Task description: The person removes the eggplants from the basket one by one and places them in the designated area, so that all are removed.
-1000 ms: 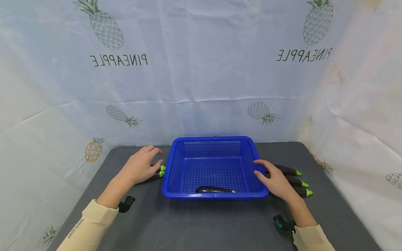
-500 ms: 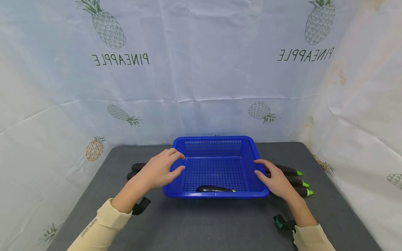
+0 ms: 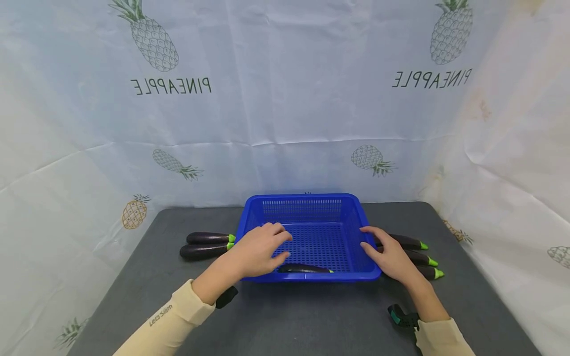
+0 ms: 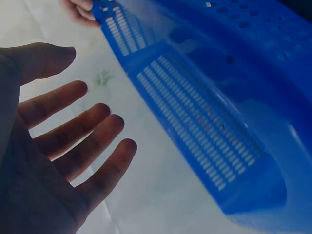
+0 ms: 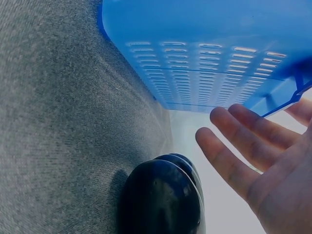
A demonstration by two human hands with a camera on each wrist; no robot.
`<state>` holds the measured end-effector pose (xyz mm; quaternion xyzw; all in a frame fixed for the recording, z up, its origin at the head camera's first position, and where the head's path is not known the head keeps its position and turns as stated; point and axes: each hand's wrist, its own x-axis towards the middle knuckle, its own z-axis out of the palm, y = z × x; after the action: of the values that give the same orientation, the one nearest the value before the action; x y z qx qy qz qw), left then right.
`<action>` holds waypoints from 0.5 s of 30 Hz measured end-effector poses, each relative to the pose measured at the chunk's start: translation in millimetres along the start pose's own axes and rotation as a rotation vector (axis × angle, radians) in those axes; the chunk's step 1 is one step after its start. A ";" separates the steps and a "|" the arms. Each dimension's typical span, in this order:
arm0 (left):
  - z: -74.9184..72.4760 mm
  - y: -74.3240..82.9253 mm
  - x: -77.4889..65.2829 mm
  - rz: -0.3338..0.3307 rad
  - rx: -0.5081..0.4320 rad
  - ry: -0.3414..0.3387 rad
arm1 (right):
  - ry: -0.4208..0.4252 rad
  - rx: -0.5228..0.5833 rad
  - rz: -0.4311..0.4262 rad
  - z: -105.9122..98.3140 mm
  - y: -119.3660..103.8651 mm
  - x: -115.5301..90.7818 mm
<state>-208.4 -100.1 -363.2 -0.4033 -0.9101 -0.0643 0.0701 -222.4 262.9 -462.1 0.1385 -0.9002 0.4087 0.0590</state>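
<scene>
A blue plastic basket [image 3: 307, 278] stands on the dark table, and one eggplant [image 3: 299, 268] lies inside it along the near wall. Over the basket's left part hovers my left hand [image 3: 260, 249], its fingers loosely bent and holding nothing. The left wrist view shows that hand [image 4: 73, 131] spread, apart from the basket wall [image 4: 180, 126]. My right hand [image 3: 388, 256] is at the basket's right rim, fingertips at or touching it. In the right wrist view its fingers [image 5: 243, 141] are extended outside the perforated wall, not curled round anything.
Two eggplants [image 3: 202, 251] lie left of the basket with green stems toward it. To the right, three more eggplants [image 3: 416, 256] lie partly behind the right hand. A pineapple-print curtain [image 3: 303, 113] hangs behind the grey table [image 3: 311, 321].
My left hand has moved right, from beside the left eggplants to over the basket, and those eggplants now show. The right hand, basket and eggplant inside stay in place.
</scene>
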 end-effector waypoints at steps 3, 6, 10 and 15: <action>5.6 5.8 6.6 0.005 0.025 -0.052 | -0.002 0.002 -0.002 0.3 0.1 -0.2; 12.1 8.5 14.4 0.003 0.044 -0.106 | 0.000 0.000 -0.001 0.4 0.3 -0.1; 19.5 7.8 24.7 -0.013 0.056 -0.177 | 0.001 0.001 0.005 0.4 0.1 -0.6; 28.1 7.4 36.2 -0.026 0.076 -0.243 | 0.002 0.001 0.008 0.6 -0.4 -0.9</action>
<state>-229.1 -64.0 -383.8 -0.3932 -0.9189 0.0185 -0.0265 -221.4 262.4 -462.4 0.1344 -0.9004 0.4097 0.0583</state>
